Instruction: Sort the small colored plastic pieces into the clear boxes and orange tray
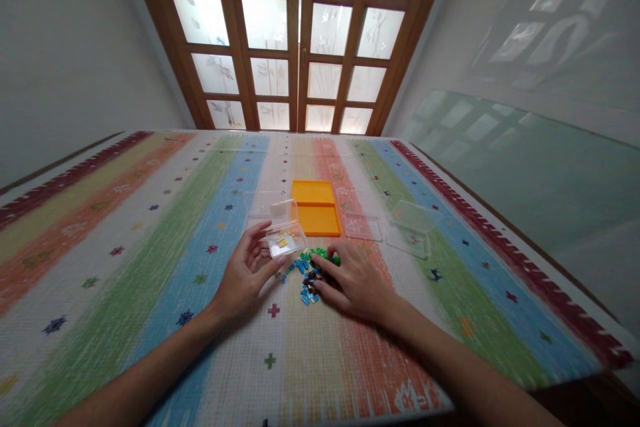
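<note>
Worktop (pixel 165 213): table under multicolour striped cloth (pixel 240 360); side edges well apart from the work area, with wide room outward.
Open orange plastic case (pixel 313 205): two shallow rectangular halves, mid-worktop.
Transparent rectangular plastic containers (pixel 363 225): right of case; limit room on that side.
Left hand (pixel 246 268): grip partly closed, thumb and fingers holding a small transparent rectangular plastic box (pixel 293 249).
Right hand (pixel 357 277): grip half-curled, fingertips at a pile of tiny green, blue and dark brown pieces (pixel 301 265); whether one is pinched, cannot tell.
Pile: loose on cloth between the hands; judged the portion left.
Tiny yellow pieces (pixel 283 241): inside held box; judged the portion done.
</note>
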The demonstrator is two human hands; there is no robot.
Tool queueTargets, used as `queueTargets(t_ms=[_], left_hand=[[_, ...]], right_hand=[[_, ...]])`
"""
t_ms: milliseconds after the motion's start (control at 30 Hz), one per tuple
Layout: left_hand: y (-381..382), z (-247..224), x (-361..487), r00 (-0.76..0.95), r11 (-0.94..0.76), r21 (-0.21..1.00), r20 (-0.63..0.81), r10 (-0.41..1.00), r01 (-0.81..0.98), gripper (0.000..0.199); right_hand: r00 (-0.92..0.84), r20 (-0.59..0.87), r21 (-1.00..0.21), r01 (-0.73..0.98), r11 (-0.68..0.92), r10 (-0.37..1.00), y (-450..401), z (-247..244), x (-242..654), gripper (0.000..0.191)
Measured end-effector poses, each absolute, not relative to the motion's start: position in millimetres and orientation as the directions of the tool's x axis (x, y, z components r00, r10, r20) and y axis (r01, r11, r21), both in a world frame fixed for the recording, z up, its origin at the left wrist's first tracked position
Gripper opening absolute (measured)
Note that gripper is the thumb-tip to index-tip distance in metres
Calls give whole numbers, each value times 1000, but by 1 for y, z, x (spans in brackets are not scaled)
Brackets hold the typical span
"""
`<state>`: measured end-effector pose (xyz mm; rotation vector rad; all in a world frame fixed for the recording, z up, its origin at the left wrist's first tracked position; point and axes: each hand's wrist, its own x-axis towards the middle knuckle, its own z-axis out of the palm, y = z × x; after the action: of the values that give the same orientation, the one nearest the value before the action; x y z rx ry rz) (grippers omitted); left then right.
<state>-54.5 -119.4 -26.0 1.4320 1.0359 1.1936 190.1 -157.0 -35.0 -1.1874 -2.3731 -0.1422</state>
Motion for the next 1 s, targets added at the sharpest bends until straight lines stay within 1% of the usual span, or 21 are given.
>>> queueTargets(t_ms=[67,300,400,533,633,767,867,1000], left_hand=[[-119,-25,-55,149,-173,984,166,975,34,64],[-121,-22,-53,159,-153,988,150,976,6,65],[-121,-22,-53,157,-156,988,152,976,13,65],[-121,-20,-54,165,-156,987,150,975,28,65],[-121,-20,-54,167,-159,987,152,974,34,66],[-120,-22,-55,167,-161,987,156,973,17,66],[-120,-22,-55,164,-170,985,167,972,0,63],[-121,-22,-54,174,-182,983,180,968,-6,62]], right_hand=[[-514,458,-124,771,625,725,-157,-35,189,37],[-485,482,-201,750,630,730,-157,-35,190,27],[-469,492,-224,746,627,734,-156,-35,191,30],[-467,480,-222,754,618,743,-155,-38,193,33],[-469,467,-216,761,611,749,-153,-39,197,30],[-487,486,-188,752,631,725,-150,-35,206,25],[-501,506,-183,733,655,702,-149,-31,212,28],[-575,462,-210,669,713,676,-153,-30,210,35]])
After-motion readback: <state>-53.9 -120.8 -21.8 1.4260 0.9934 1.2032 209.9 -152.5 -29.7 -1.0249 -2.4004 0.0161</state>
